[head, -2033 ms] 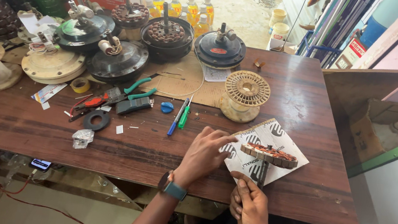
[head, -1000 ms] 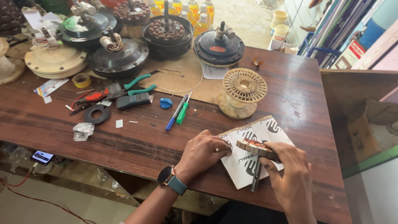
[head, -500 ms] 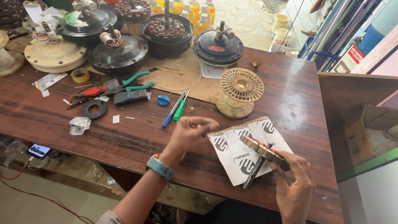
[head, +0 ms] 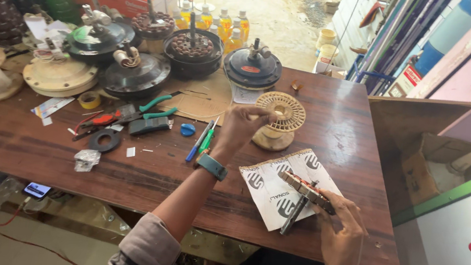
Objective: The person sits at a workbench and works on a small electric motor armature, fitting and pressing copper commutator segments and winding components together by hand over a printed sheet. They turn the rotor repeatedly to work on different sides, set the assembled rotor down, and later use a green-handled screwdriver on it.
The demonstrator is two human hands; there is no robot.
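now the left hand [head: 244,123] has left the stator [head: 307,190], seemingly gripping the spool [head: 278,117].

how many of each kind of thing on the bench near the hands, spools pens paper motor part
spool: 1, under the left hand
pens: 2
printed paper: 1
round motor part: 1, in the right hand
total: 5

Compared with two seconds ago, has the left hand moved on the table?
Yes. The left hand has left the white printed sheet and gone up the table, away from the person, to the cream wire spool, whose rim it now touches.
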